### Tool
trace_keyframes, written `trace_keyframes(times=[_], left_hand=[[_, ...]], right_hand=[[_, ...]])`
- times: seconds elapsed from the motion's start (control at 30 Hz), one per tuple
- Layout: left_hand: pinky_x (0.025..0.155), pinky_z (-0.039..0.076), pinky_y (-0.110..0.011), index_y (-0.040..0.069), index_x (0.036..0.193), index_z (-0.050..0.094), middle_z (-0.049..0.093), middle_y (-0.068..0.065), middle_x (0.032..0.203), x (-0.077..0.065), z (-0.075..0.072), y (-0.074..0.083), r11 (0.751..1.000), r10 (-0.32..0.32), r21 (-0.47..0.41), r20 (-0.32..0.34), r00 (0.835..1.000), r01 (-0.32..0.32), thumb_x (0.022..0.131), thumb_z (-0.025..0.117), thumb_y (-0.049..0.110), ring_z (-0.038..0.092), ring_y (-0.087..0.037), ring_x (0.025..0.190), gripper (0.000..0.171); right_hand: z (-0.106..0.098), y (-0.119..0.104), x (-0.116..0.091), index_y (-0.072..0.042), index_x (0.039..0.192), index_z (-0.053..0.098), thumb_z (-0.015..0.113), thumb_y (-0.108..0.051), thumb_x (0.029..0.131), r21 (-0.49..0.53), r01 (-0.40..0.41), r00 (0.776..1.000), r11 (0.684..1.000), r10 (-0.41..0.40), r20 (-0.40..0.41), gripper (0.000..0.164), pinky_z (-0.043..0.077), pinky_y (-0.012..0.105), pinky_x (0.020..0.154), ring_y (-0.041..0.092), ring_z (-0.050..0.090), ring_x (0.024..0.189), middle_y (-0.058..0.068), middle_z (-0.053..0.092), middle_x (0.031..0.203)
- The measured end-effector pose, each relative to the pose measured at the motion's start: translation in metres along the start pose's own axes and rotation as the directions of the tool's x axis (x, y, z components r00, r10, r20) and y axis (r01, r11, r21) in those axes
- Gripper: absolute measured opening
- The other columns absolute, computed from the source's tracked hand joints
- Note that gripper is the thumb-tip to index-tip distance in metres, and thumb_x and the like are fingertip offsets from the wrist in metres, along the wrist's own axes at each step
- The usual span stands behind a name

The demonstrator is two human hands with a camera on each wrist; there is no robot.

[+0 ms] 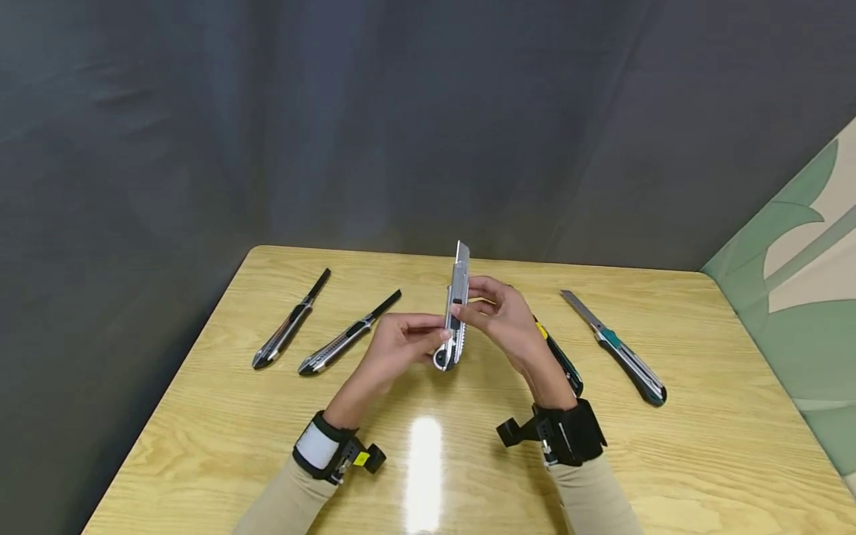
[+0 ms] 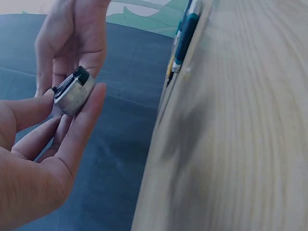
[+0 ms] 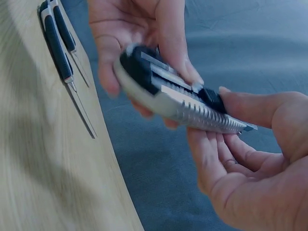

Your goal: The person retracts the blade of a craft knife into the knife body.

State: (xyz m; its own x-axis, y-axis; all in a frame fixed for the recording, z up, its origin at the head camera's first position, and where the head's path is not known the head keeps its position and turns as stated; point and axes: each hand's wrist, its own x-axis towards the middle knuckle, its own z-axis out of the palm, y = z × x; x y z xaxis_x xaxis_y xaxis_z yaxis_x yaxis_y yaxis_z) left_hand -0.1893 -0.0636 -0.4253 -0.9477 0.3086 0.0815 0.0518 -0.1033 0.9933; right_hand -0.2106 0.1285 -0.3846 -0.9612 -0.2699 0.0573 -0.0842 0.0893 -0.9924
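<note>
A silver utility knife [image 1: 459,279] stands nearly upright above the middle of the table, its blade end pointing up. My left hand [image 1: 401,338] pinches it near the rounded butt, between thumb and fingers. Higher on the body, my right hand [image 1: 504,319] grips it from the right side. In the right wrist view the right thumb lies on the black slider of the knife [image 3: 178,103], with fingers beneath the ridged silver body. The left wrist view shows the knife's butt [image 2: 74,96] between the left thumb and fingers.
Two silver-and-black knives [image 1: 284,334] with dark blades lie on the left of the wooden table [image 1: 200,438]. To the right lies a teal-and-black utility knife [image 1: 628,357]. A dark green knife with yellow [image 1: 565,360] is partly behind the right forearm. A dark curtain [image 1: 428,134] hangs behind.
</note>
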Motion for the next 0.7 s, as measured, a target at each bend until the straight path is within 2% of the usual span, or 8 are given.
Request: trace_keyframes(times=[0.1, 0.23, 0.37, 0.47, 0.6, 0.7], left_hand=[[0.066, 0.063, -0.043, 0.006, 0.107, 0.072, 0.071, -0.015, 0.105, 0.002, 0.001, -0.002, 1.0, 0.001, -0.018, -0.003, 1.0, -0.001, 0.082, 0.072, 0.015, 0.067, -0.029, 0.087, 0.026], [0.067, 0.062, -0.048, 0.005, 0.107, 0.071, 0.071, -0.016, 0.105, 0.002, -0.003, -0.004, 0.999, -0.003, -0.04, -0.024, 1.0, 0.002, 0.082, 0.073, 0.013, 0.067, -0.031, 0.086, 0.027], [0.069, 0.061, -0.049, 0.007, 0.112, 0.069, 0.07, -0.016, 0.109, 0.001, -0.005, -0.003, 0.999, -0.015, -0.045, -0.017, 1.0, 0.014, 0.084, 0.071, 0.015, 0.066, -0.031, 0.088, 0.03], [0.069, 0.062, -0.043, 0.011, 0.115, 0.068, 0.07, -0.014, 0.111, 0.001, -0.006, -0.001, 0.999, -0.035, -0.04, -0.029, 0.999, 0.034, 0.085, 0.07, 0.019, 0.066, -0.029, 0.09, 0.032], [0.067, 0.062, -0.036, 0.013, 0.115, 0.068, 0.069, -0.013, 0.111, 0.001, -0.007, 0.001, 0.998, -0.057, -0.04, -0.049, 0.997, 0.055, 0.085, 0.07, 0.023, 0.066, -0.029, 0.091, 0.032], [0.067, 0.062, -0.036, 0.012, 0.115, 0.068, 0.069, -0.015, 0.11, 0.001, -0.006, 0.002, 0.998, -0.056, -0.036, -0.044, 0.997, 0.054, 0.084, 0.07, 0.022, 0.066, -0.03, 0.09, 0.032]], right_hand=[[0.001, -0.001, -0.001, -0.014, 0.124, 0.057, 0.073, -0.02, 0.083, -0.056, -0.01, 1.0, 0.998, 0.009, -0.015, 0.045, 0.056, 0.036, 0.08, 0.024, 0.063, 0.092, 0.015, 0.062, 0.114], [0.005, 0.0, 0.0, -0.016, 0.124, 0.059, 0.07, -0.024, 0.086, -0.079, 0.0, 1.0, 0.997, 0.001, 0.014, 0.041, 0.058, 0.042, 0.082, 0.025, 0.063, 0.09, 0.016, 0.064, 0.111], [0.009, -0.001, 0.0, -0.013, 0.119, 0.063, 0.068, -0.026, 0.087, -0.041, 0.018, 1.0, 0.999, -0.019, -0.012, 0.035, 0.061, 0.034, 0.077, 0.026, 0.064, 0.087, 0.018, 0.064, 0.106], [0.011, -0.002, 0.001, -0.011, 0.115, 0.065, 0.07, -0.025, 0.085, -0.048, 0.061, 0.996, 0.997, -0.064, -0.067, 0.033, 0.061, 0.03, 0.072, 0.025, 0.063, 0.083, 0.019, 0.063, 0.101], [0.015, -0.009, -0.001, -0.008, 0.113, 0.065, 0.071, -0.021, 0.085, -0.074, 0.095, 0.987, 0.993, -0.104, -0.122, 0.032, 0.057, 0.024, 0.066, 0.026, 0.059, 0.08, 0.02, 0.063, 0.098], [0.018, -0.019, -0.006, -0.003, 0.113, 0.064, 0.069, -0.015, 0.085, -0.074, 0.097, 0.987, 0.993, -0.106, -0.125, 0.03, 0.052, 0.021, 0.061, 0.029, 0.057, 0.081, 0.022, 0.062, 0.099]])
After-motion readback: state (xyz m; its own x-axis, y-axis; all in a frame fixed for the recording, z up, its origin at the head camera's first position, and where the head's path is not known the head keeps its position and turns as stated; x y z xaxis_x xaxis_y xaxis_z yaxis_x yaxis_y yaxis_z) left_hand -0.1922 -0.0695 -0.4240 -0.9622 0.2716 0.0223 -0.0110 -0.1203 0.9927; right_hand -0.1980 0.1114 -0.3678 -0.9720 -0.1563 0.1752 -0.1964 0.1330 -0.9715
